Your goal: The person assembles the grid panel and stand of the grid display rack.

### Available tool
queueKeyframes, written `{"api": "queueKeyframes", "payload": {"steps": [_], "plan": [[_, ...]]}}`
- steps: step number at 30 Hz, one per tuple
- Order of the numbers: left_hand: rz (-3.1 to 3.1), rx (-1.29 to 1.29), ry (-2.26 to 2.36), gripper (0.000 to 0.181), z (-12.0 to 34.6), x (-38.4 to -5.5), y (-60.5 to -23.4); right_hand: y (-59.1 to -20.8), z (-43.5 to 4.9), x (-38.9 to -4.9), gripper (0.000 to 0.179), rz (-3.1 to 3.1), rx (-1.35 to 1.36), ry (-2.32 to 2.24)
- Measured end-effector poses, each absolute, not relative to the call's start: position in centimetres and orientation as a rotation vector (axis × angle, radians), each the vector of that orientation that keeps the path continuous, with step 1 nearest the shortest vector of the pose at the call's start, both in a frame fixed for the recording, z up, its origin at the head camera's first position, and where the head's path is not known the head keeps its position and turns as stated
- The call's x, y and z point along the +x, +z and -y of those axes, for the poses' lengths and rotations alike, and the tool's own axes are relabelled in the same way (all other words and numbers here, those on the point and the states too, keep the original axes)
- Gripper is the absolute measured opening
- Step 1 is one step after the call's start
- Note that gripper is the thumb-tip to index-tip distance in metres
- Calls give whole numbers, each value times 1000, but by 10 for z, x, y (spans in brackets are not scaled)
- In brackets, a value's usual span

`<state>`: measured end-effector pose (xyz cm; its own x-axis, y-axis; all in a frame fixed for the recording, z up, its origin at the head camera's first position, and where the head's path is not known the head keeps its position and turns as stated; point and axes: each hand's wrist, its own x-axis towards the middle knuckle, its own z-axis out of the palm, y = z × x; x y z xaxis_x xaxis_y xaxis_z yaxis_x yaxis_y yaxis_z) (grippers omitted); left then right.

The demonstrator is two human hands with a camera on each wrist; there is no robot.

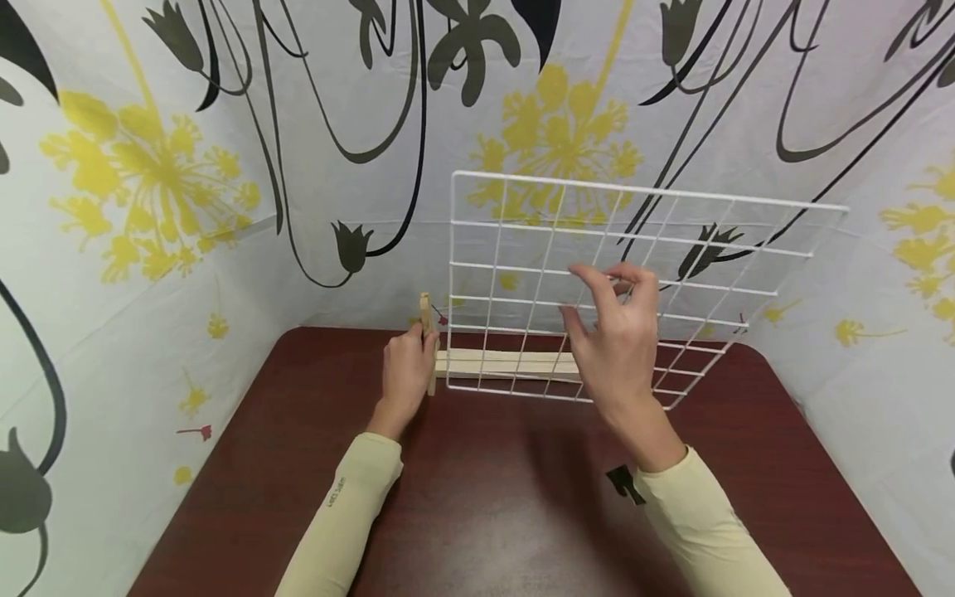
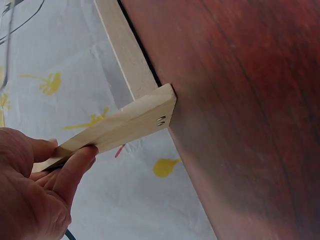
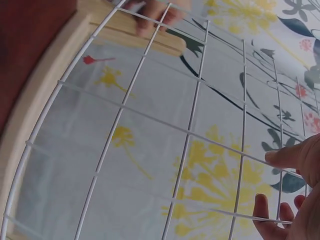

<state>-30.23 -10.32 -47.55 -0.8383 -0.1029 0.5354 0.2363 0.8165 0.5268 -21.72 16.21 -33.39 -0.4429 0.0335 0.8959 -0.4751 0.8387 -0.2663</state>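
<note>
My left hand (image 1: 405, 371) grips the upper part of a flat wooden side piece (image 2: 120, 122), thumb on one face and fingers on the other. Two metal screws (image 2: 160, 121) show near its lower end, where it meets a long wooden bar (image 1: 507, 363) along the table's far edge. Raised to the right, my right hand (image 1: 619, 340) holds a white wire grid panel (image 3: 187, 133), thumb and fingers at the wires of its middle part. The panel leans, and its lower part overlaps the wooden bar in the head view.
The dark red-brown table (image 1: 477, 497) ends at a floral fabric backdrop (image 1: 224, 274), which surrounds it at the back and sides. A small black patch (image 1: 625, 485) lies on the tabletop by my right sleeve (image 1: 701, 514).
</note>
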Motion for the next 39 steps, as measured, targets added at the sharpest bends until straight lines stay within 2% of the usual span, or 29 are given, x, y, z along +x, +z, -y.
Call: {"api": "queueKeyframes", "payload": {"steps": [18,27,39], "plan": [[2425,-173,-829,24,98,-303,-474,-236,-138,-252,44,1810,471,478],[2425,-136,-793,23,108,-298,-474,-232,-112,-267,45,1799,514,465],[2412,-164,-814,24,106,-300,-476,-239,-119,-285,47,1821,479,474]]}}
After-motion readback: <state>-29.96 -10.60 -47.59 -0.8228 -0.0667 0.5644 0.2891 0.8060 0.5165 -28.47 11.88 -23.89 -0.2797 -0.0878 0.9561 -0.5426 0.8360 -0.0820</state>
